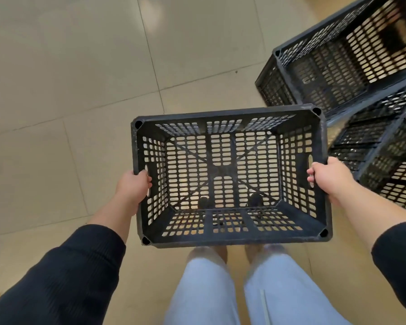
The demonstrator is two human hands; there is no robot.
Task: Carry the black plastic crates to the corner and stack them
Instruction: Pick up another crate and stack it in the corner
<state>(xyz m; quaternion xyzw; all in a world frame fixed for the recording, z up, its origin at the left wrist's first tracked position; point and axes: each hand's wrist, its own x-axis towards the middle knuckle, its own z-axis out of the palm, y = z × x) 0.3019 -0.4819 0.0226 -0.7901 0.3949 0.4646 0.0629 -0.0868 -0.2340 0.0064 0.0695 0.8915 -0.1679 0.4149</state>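
An empty black plastic crate (230, 118) with slotted walls and floor hangs in front of me above the tiled floor, its open top toward the camera. My left hand (133, 186) grips its left wall at the handle slot, fingers curled over the rim. My right hand (328, 177) grips the right wall the same way. Through the crate's slotted bottom I see the floor and the dark tips of my shoes.
Two more black crates stand on the floor to the right: one (291, 64) at the upper right and another (384, 139) close beside my right hand. Beige floor tiles (68, 90) spread out to the left and ahead. My legs in light trousers (209, 289) are below the crate.
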